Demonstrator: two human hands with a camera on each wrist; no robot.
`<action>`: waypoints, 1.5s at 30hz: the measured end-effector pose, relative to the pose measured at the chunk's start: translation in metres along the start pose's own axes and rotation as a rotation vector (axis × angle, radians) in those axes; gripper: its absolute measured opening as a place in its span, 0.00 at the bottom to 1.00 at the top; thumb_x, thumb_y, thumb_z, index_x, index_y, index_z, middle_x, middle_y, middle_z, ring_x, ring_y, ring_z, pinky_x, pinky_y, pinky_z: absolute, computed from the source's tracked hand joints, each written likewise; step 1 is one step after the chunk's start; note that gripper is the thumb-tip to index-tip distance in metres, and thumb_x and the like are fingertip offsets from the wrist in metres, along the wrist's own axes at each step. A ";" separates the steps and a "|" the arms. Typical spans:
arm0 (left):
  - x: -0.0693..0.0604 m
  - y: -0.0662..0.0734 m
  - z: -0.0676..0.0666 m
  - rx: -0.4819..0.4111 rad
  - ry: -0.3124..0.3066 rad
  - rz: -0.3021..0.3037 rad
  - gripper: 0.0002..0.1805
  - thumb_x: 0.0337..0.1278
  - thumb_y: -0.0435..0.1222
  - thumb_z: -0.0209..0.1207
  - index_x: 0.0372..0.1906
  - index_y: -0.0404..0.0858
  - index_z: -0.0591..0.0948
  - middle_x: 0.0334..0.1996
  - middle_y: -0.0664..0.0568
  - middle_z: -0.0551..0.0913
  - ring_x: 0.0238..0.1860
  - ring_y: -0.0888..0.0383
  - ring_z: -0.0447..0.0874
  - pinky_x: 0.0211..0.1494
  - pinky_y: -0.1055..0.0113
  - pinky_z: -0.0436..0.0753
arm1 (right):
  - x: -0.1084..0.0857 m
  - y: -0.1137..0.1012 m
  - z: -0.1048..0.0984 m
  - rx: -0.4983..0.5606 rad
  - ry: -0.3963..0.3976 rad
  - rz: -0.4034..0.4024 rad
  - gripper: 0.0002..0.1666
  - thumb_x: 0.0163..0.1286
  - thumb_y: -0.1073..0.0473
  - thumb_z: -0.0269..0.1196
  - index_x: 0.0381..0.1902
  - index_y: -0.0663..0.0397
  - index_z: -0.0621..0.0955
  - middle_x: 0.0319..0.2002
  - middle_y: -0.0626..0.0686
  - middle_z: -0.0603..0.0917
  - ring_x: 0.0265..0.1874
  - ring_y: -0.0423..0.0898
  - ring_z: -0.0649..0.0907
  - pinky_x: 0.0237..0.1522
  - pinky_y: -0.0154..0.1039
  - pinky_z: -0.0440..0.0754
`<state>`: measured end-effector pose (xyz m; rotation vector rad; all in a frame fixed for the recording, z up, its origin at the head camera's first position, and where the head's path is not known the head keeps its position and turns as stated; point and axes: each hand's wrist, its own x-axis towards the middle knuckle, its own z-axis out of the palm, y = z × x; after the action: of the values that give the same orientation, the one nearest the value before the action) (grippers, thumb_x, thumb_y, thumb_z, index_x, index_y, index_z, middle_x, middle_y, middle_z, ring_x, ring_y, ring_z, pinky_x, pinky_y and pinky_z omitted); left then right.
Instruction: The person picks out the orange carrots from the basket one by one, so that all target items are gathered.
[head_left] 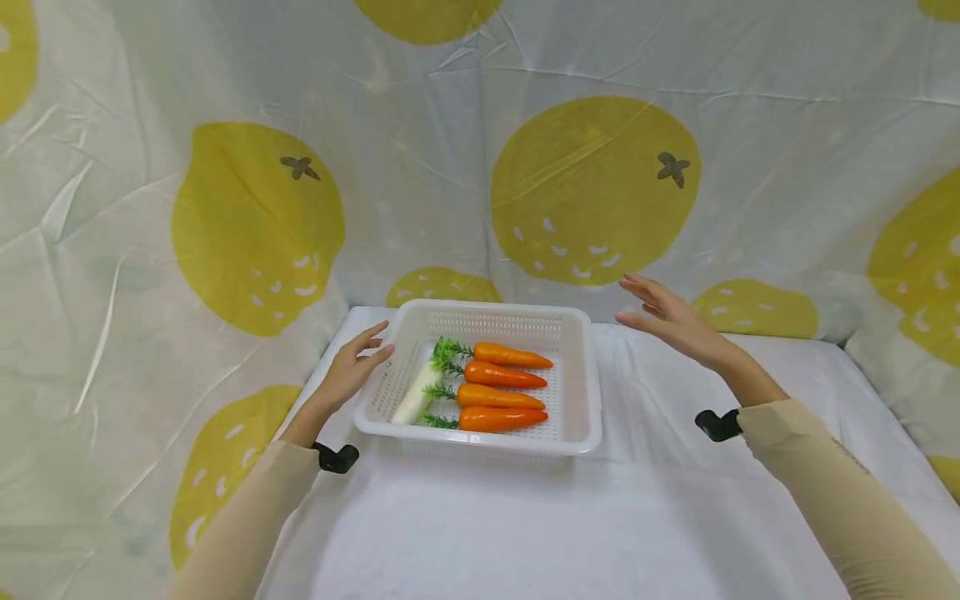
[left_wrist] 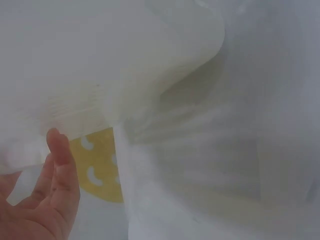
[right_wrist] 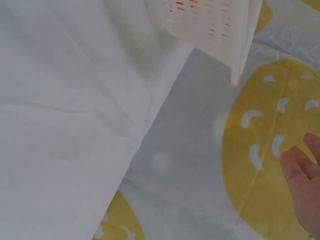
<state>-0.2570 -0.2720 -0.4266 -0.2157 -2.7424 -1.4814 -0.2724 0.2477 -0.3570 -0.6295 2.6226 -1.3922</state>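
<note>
A white plastic basket [head_left: 589, 383] with slotted walls stands on the table. Inside it lie several orange carrots [head_left: 501, 397] side by side, tips to the right, and a white radish [head_left: 414, 392] with green leaves along the left. My left hand [head_left: 351, 367] is at the basket's left wall, fingers extended and thumb apart; whether it touches the rim I cannot tell. In the left wrist view the fingers [left_wrist: 62, 185] are loosely bent beside the basket wall. To the right of the basket, my right hand [head_left: 671, 323] is raised, fingers extended, holding nothing.
A white cloth covers the table [head_left: 480, 517]. Behind and at the sides hangs a pale curtain [head_left: 412, 167] printed with yellow lemons. Black bands or mounts [head_left: 717, 425] sit at both wrists, below the beige sleeves.
</note>
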 end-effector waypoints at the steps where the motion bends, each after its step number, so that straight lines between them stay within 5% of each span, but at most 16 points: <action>1: 0.000 0.000 0.001 -0.003 0.009 0.003 0.34 0.74 0.45 0.55 0.77 0.39 0.61 0.65 0.28 0.69 0.55 0.34 0.78 0.57 0.46 0.74 | 0.004 -0.002 0.002 0.004 -0.005 -0.004 0.46 0.74 0.50 0.62 0.80 0.43 0.51 0.77 0.53 0.56 0.75 0.58 0.56 0.71 0.60 0.52; 12: 0.004 -0.011 0.010 -0.090 0.095 0.006 0.27 0.76 0.39 0.52 0.74 0.35 0.66 0.57 0.30 0.76 0.48 0.51 0.77 0.43 0.74 0.75 | 0.043 -0.021 0.020 0.118 -0.063 -0.079 0.41 0.74 0.55 0.63 0.78 0.54 0.58 0.75 0.58 0.61 0.73 0.58 0.61 0.71 0.56 0.57; 17: 0.006 -0.013 0.013 -0.131 0.123 0.020 0.25 0.76 0.36 0.52 0.72 0.32 0.68 0.52 0.28 0.78 0.47 0.55 0.75 0.42 0.75 0.73 | 0.057 -0.028 0.030 0.146 -0.077 -0.069 0.41 0.73 0.57 0.64 0.78 0.55 0.59 0.74 0.60 0.62 0.72 0.58 0.62 0.68 0.59 0.61; 26: 0.003 -0.011 0.017 -0.074 0.170 0.048 0.23 0.76 0.34 0.51 0.70 0.31 0.71 0.45 0.32 0.80 0.50 0.50 0.72 0.53 0.64 0.67 | 0.081 -0.037 0.048 0.269 -0.083 -0.068 0.39 0.73 0.62 0.62 0.77 0.58 0.60 0.72 0.62 0.66 0.70 0.58 0.65 0.68 0.56 0.62; 39: 0.002 -0.009 0.019 -0.101 0.183 0.023 0.23 0.76 0.35 0.51 0.70 0.33 0.71 0.45 0.33 0.81 0.50 0.54 0.72 0.49 0.72 0.68 | 0.103 -0.038 0.078 0.468 -0.094 -0.027 0.33 0.73 0.70 0.59 0.73 0.68 0.63 0.69 0.67 0.68 0.68 0.61 0.68 0.69 0.53 0.62; 45: -0.005 0.008 0.015 -0.147 0.156 -0.006 0.23 0.74 0.31 0.52 0.69 0.28 0.70 0.44 0.30 0.80 0.45 0.55 0.73 0.43 0.74 0.70 | 0.110 -0.039 0.093 0.490 -0.113 0.034 0.32 0.71 0.69 0.62 0.71 0.66 0.68 0.68 0.65 0.71 0.66 0.59 0.71 0.68 0.54 0.65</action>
<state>-0.2502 -0.2556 -0.4286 -0.0895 -2.5193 -1.6276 -0.3337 0.1120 -0.3681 -0.5690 2.0739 -1.8320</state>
